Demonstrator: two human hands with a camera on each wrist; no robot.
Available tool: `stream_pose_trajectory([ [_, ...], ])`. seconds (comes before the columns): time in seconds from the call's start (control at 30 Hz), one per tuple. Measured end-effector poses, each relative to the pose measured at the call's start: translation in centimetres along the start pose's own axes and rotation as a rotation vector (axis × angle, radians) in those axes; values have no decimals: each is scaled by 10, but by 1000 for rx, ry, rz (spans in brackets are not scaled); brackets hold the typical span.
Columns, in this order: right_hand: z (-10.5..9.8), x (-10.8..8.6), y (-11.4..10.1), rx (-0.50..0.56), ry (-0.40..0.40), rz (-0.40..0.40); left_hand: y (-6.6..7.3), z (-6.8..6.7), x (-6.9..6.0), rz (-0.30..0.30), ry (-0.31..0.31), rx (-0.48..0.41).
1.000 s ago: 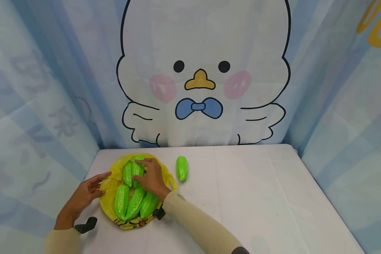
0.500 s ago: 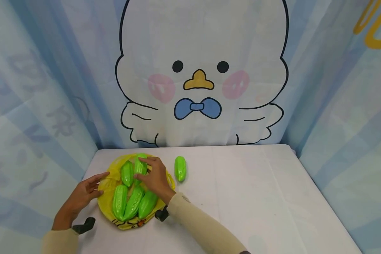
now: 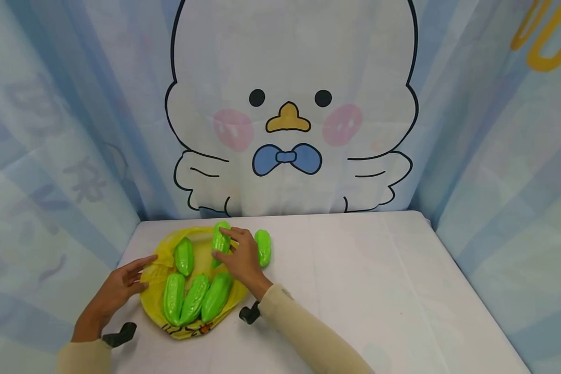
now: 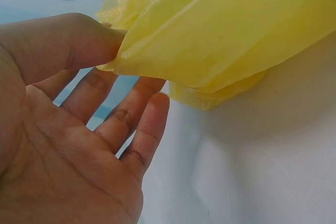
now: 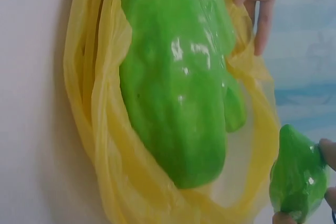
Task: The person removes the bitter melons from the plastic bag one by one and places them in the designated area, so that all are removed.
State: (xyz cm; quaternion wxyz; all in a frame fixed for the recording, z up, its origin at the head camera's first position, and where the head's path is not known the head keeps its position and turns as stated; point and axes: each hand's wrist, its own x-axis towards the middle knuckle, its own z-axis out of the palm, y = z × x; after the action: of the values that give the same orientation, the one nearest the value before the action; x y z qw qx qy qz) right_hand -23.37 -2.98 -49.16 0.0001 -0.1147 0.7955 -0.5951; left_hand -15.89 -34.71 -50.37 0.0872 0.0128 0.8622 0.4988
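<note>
A yellow plastic bag (image 3: 156, 291) lies spread at the table's left, holding several green cucumber-like pieces (image 3: 173, 300). My right hand (image 3: 244, 262) pinches one green piece (image 3: 221, 240) between thumb and fingers over the bag's upper right rim; the right wrist view shows that piece (image 5: 299, 177) beside the bag's edge. At the bag's left side is my left hand (image 3: 117, 292). In the left wrist view my left hand (image 4: 79, 124) has its thumb on the bag's edge (image 4: 157, 51), with the fingers extended behind and below it.
Another green piece (image 3: 263, 248) lies on the white table (image 3: 355, 291), just right of the bag and behind my right hand. Curtains (image 3: 290, 57) with a cartoon bird stand at the table's back and both sides.
The green piece in my right hand has moved up and to the right, away from the piece it lay beside in the bag. My left hand stays at the bag's left side.
</note>
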Motion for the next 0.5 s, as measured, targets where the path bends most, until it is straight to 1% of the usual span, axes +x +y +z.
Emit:
stream_pose_trajectory([
  [0.03, -3, 0, 0, 4, 3, 0, 1, 0, 0, -8, -1, -1],
  [0.2, -17, -2, 2, 9, 26, 5, 0, 0, 0, -9, -10, 8],
  [0.37, -27, -3, 3, -1, 40, 4, -2, -1, -2, 16, 0, 29],
  [0.5, -36, -5, 5, -24, 61, 6, -3, -1, -2, 42, 3, 24],
])
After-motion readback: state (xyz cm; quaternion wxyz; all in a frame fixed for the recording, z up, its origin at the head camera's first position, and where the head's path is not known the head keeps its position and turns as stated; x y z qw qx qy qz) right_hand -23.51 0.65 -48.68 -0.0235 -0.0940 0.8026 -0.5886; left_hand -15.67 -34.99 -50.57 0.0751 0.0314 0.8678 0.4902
